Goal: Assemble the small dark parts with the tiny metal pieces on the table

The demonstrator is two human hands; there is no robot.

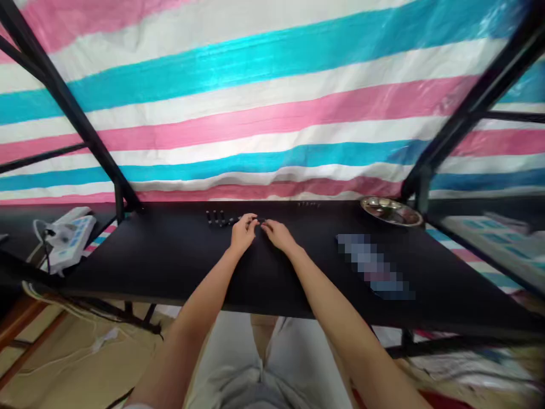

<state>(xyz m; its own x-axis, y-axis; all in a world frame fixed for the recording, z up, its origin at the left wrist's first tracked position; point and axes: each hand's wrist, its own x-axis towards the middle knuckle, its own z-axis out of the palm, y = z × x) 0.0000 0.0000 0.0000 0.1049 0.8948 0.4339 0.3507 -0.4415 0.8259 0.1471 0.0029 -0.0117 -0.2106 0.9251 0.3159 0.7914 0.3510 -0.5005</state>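
Note:
Both my hands are close together over the black table (162,255), near its far side. My left hand (242,232) has its thumb and fingers drawn together in a pinch. Facing it, my right hand (277,234) is curled with its fingertips together. Something small and dark shows around the fingertips, too small and blurred to name. Just left of my left hand are several small dark cylinders (215,217) with pale tips, arranged in a short row. A few more small dark pieces lie in front of them.
Several tiny metallic pieces (309,204) lie by the table's back edge. A shiny round metal dish (392,211) sits at the back right, with a pixelated long item (374,267) nearer me. Left are power strips (70,238) with cables. Black frame bars (72,108) and a striped sheet (264,113) stand behind.

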